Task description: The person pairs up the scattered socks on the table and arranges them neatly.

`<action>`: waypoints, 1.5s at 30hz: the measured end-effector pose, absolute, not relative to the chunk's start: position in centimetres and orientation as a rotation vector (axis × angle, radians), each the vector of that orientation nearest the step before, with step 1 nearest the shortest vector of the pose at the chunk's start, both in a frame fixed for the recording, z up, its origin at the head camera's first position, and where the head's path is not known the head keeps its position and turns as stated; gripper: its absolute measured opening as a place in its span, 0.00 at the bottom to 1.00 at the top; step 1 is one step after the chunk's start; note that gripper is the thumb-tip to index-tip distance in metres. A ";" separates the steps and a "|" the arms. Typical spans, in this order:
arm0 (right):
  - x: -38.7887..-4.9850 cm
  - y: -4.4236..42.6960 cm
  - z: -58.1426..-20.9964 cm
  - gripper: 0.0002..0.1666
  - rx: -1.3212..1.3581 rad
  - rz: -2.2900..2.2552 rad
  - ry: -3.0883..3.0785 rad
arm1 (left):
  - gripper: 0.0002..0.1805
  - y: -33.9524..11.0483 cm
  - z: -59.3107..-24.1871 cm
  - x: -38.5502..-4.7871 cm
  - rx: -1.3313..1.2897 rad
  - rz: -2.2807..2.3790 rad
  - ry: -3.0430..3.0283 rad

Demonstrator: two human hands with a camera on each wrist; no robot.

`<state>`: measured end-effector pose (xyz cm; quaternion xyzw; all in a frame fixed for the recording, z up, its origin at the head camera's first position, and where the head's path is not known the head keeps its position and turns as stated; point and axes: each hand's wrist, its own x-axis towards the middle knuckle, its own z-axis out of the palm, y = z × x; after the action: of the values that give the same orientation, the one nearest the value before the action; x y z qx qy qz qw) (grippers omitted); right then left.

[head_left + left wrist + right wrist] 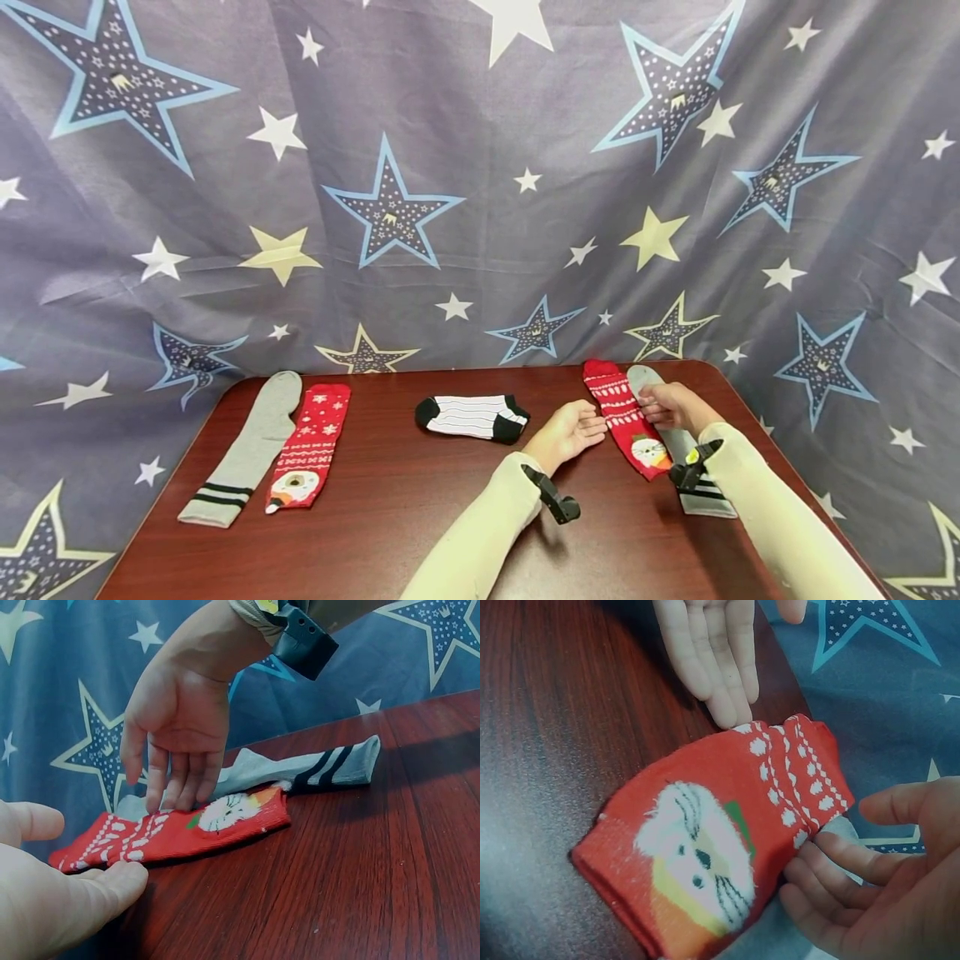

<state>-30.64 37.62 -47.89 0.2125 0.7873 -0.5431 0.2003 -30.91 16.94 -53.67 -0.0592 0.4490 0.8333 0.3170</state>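
Beside one red sock, left hand and right hand are resting loosely (maybe touching); it's lying flat already, seemingly unpaired.

left hand: fingers extended; right hand: fingers pointing down; both forearms stretched forward
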 end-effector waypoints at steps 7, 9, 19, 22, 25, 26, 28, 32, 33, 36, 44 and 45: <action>-30.6 37.7 -48.2 0.20 0.546 -1.468 2.215 | 0.29 17.1 -53.8 -30.9 -0.159 2.201 1.183; -30.5 37.5 -48.2 0.24 0.536 -1.453 2.225 | 0.29 17.1 -53.8 -30.9 -0.162 2.201 1.185; -31.9 38.2 -49.7 0.22 0.486 -1.429 2.195 | 0.29 17.2 -53.9 -31.0 -0.179 2.190 1.189; -31.8 37.7 -49.4 0.30 0.505 -1.391 2.210 | 0.29 17.2 -53.8 -31.0 -0.191 2.194 1.182; -31.3 36.8 -48.7 0.29 0.530 -1.368 2.223 | 0.29 17.2 -53.8 -31.1 -0.208 2.201 1.172; -31.2 36.6 -48.5 0.27 0.534 -1.369 2.220 | 0.28 17.2 -53.8 -31.1 -0.212 2.203 1.168; -31.1 36.5 -48.3 0.23 0.535 -1.385 2.205 | 0.28 17.2 -53.8 -31.1 -0.215 2.203 1.163; -31.2 36.5 -48.3 0.18 0.525 -1.409 2.174 | 0.28 17.3 -53.9 -31.2 -0.219 2.207 1.156; -31.2 36.5 -48.3 0.18 0.525 -1.413 2.171 | 0.28 17.3 -54.0 -31.3 -0.221 2.210 1.152; -31.3 36.5 -48.4 0.22 0.511 -1.420 2.159 | 0.27 17.3 -54.0 -31.3 -0.226 2.228 1.140; -31.4 36.8 -48.8 0.33 0.391 -1.453 2.129 | 0.24 17.2 -54.0 -31.6 -0.215 2.244 1.122; -31.4 36.8 -48.8 0.34 0.382 -1.458 2.122 | 0.24 17.2 -54.0 -31.6 -0.213 2.245 1.114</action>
<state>-31.44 36.81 -48.82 0.1415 0.7857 -0.5401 0.2662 -31.61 17.21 -53.96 -0.0807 0.4214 0.8491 0.3081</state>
